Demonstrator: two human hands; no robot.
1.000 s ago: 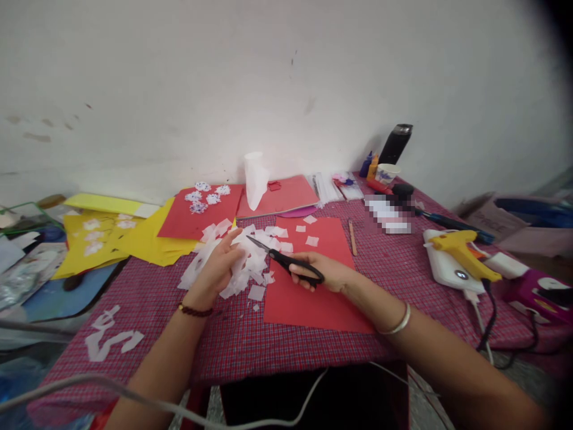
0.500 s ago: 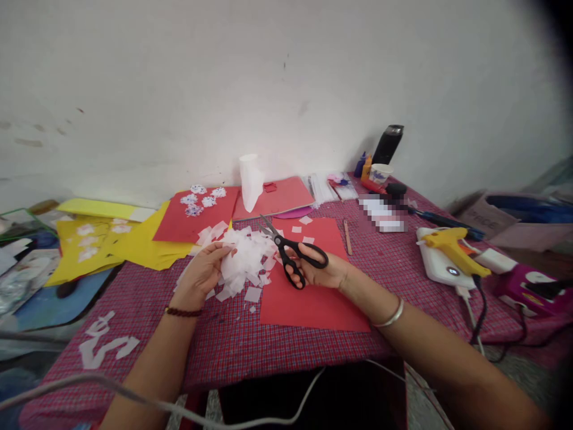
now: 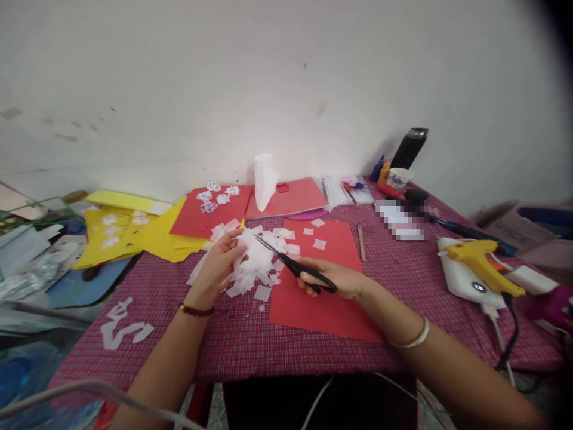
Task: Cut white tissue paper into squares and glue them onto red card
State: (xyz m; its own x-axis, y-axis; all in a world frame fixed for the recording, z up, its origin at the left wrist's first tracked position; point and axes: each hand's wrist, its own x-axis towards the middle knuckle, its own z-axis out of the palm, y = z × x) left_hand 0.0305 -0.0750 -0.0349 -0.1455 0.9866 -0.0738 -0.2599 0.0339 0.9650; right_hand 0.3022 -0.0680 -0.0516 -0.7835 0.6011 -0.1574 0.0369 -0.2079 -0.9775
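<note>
My right hand (image 3: 336, 279) grips black-handled scissors (image 3: 295, 264), blades pointing up-left toward a small white paper piece (image 3: 244, 237). That piece is pinched between the fingers of my left hand (image 3: 217, 266), just above a heap of white paper scraps (image 3: 256, 263). The scissor tip sits right beside the pinched piece. Under my right hand lies a red paper sheet (image 3: 323, 298) on the red checked tablecloth (image 3: 250, 340).
Yellow sheets (image 3: 147, 236) and a red sheet with white cut-outs (image 3: 210, 206) lie at the back left. A yellow glue gun (image 3: 481, 260), a white box and cables sit at the right. Bottles, a cup and a dark flask (image 3: 409, 148) stand by the wall.
The scissors swung from upright with spread blades back to flat, pointing up-left at the paper. My left hand stayed at the scrap heap. The camera shifted slightly.
</note>
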